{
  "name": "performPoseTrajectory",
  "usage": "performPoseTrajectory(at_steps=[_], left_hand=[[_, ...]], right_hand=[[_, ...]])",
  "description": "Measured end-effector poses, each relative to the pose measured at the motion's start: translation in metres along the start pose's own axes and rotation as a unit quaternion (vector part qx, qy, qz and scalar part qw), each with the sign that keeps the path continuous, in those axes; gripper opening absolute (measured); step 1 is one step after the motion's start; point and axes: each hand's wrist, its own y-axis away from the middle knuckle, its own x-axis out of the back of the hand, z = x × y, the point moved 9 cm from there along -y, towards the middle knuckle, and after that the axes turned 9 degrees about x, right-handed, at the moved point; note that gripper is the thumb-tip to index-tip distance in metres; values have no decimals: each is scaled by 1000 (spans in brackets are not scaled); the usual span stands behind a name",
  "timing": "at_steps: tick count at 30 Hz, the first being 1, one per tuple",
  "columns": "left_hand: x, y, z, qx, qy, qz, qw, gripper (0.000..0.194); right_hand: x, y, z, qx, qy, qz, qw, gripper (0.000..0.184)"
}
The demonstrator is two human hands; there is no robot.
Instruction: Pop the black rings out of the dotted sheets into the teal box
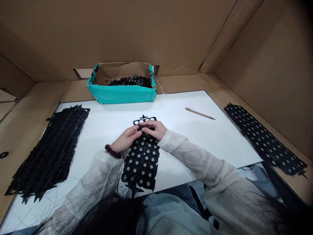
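Observation:
A black perforated sheet [140, 160] with pointed ends lies lengthwise in front of me. Most of its round holes show small black rings with pale centres; several holes at its far end show plain white. Over the far part of this sheet, my left hand [127, 137] is closed, thumb and fingers pinched together. My right hand [155, 129] meets it from the other side, fingertips pinched and almost touching the left ones. Whatever small dark piece is between the fingertips is too hidden to make out.
At the back stands a turquoise-edged cardboard box [122, 94] holding many black rings [133, 81]. A thick stack of black sheets [52, 147] lies left, and ring-filled sheets [261, 137] lie right. A pointed brown stick [200, 113] rests on the white board [181, 137]. Cardboard walls surround everything.

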Motion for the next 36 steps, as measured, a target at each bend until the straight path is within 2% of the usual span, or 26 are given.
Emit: performPoseTrajectory(at_steps=[5, 9, 12, 18, 25, 30, 36], left_hand=[[4, -1, -1, 7, -30, 32, 999, 23], [5, 0, 3, -14, -86, 66, 994, 19], [7, 1, 5, -20, -143, 91, 985, 20], [6, 4, 10, -33, -178, 90, 979, 21], [4, 5, 13, -34, -162, 81, 983, 22], [3, 6, 11, -22, -169, 74, 983, 22], [4, 6, 9, -12, -172, 72, 982, 22]], right_hand=[[8, 2, -18, 96, 124, 16, 988, 31], [6, 7, -38, 182, 274, 14, 944, 30], [3, 10, -48, 214, 333, 6, 918, 29], [3, 9, -47, 197, 289, -10, 937, 28], [1, 10, -53, 214, 280, -24, 936, 30], [4, 8, -48, 156, 233, -9, 960, 27], [3, 5, -36, 89, 159, -29, 983, 24]])
